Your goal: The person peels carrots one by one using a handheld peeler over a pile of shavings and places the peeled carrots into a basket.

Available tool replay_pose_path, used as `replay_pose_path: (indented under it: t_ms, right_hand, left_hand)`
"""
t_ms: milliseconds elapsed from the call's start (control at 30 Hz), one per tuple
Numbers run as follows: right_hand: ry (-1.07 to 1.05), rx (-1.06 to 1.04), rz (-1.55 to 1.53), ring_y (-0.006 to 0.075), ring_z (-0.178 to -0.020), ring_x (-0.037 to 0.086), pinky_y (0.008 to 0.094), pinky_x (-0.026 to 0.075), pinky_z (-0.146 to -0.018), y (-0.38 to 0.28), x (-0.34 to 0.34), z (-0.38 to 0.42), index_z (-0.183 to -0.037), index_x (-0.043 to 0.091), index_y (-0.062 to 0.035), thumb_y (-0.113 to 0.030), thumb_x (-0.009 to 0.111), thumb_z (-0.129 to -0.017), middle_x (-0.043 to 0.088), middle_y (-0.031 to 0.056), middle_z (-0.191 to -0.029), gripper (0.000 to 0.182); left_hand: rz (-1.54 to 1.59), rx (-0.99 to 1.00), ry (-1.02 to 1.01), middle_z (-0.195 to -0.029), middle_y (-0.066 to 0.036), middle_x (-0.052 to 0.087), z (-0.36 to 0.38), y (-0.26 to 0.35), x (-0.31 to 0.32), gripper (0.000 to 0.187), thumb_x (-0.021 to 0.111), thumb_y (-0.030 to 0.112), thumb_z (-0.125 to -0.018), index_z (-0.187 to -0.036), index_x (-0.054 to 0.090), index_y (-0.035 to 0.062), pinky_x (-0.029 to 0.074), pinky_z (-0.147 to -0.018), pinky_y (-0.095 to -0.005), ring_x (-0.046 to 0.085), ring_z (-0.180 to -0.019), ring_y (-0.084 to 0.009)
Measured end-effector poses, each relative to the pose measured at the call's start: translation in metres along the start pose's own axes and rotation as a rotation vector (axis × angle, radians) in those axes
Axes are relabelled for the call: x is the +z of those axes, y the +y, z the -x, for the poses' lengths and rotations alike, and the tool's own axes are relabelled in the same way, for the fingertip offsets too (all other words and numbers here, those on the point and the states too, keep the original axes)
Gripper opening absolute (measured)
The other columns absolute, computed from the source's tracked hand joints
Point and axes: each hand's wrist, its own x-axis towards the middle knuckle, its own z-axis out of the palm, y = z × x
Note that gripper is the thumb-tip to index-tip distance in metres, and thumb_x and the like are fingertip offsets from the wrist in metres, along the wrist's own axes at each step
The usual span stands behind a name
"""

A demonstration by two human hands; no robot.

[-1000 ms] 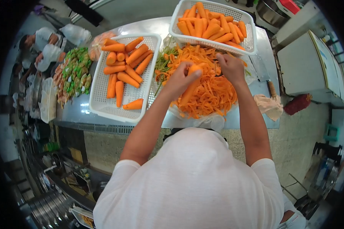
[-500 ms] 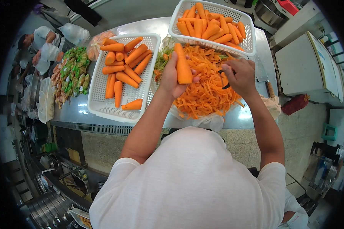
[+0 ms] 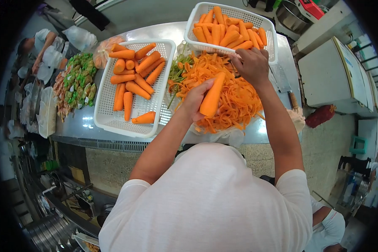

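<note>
My left hand (image 3: 196, 101) is wrapped round a thick carrot (image 3: 214, 94), which tilts with its blunt wide end toward me. Beyond it and to the right, my right hand (image 3: 253, 64) is closed on a peeler (image 3: 237, 76); only a small dark part of the tool shows under the fingers. Beneath both hands spreads a heap of orange carrot peelings (image 3: 235, 107), with green stalks (image 3: 178, 75) at its left side. The peeler is apart from the carrot.
A white basket of carrots (image 3: 101, 113) stands on the left, another white basket (image 3: 273, 46) at the back. A cleaver (image 3: 282, 80) lies on the right of the metal table (image 3: 77, 126). Green-and-orange bundles (image 3: 80, 75) lie at far left. Other people (image 3: 48, 40) are nearby.
My left hand has brought the carrot nearer to me and slanted it the other way. My right hand, with the peeler, has moved away from me and slightly left.
</note>
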Motion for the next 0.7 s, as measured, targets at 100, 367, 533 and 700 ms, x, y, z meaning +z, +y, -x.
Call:
replay_pose_path:
  t_ms: [100, 367, 533, 700]
  right_hand:
    - [0.019, -0.116, -0.071, 0.0196, -0.066, 0.059, 0.0377, 0.040, -0.077, -0.051, -0.031, 0.008, -0.072, 0.068, -0.0151, -0.044, 0.073, -0.087, 0.063, 0.0012, -0.061, 0.033]
    - [-0.012, -0.119, -0.005, 0.0188, -0.066, 0.059, 0.0379, 0.041, -0.078, -0.022, 0.013, 0.002, -0.070, 0.067, -0.0159, -0.046, 0.074, -0.085, 0.060, -0.0005, -0.058, 0.035]
    - [0.034, -0.112, -0.128, 0.0190, -0.066, 0.059, 0.0388, 0.041, -0.079, -0.059, -0.023, -0.001, -0.070, 0.069, -0.0160, -0.045, 0.073, -0.086, 0.062, -0.0017, -0.059, 0.034]
    - [-0.022, -0.206, -0.151, 0.0196, -0.066, 0.060, 0.0389, 0.041, -0.077, -0.058, 0.009, -0.004, -0.072, 0.071, -0.0165, -0.045, 0.072, -0.087, 0.062, -0.0001, -0.059, 0.033]
  left_hand:
    - [0.078, 0.159, 0.081, -0.109, -0.008, 0.064, -0.018, -0.002, -0.005, 0.039, 0.039, 0.029, -0.109, -0.141, 0.047, 0.0087, 0.062, -0.064, -0.0316, 0.068, -0.082, -0.0141]
    - [0.029, 0.097, 0.044, -0.115, -0.009, 0.065, -0.014, -0.001, -0.012, 0.035, 0.042, 0.024, -0.106, -0.137, 0.051, 0.0088, 0.063, -0.067, -0.0316, 0.070, -0.092, -0.0162]
    - [0.186, 0.165, 0.059, -0.113, -0.008, 0.065, -0.037, -0.005, -0.034, 0.036, 0.046, 0.026, -0.106, -0.138, 0.051, 0.0094, 0.063, -0.065, -0.0301, 0.069, -0.089, -0.0150]
    - [0.116, 0.183, -0.045, -0.111, -0.008, 0.065, -0.031, 0.003, -0.026, 0.037, 0.046, 0.028, -0.107, -0.139, 0.051, 0.0094, 0.063, -0.066, -0.0308, 0.069, -0.085, -0.0151]
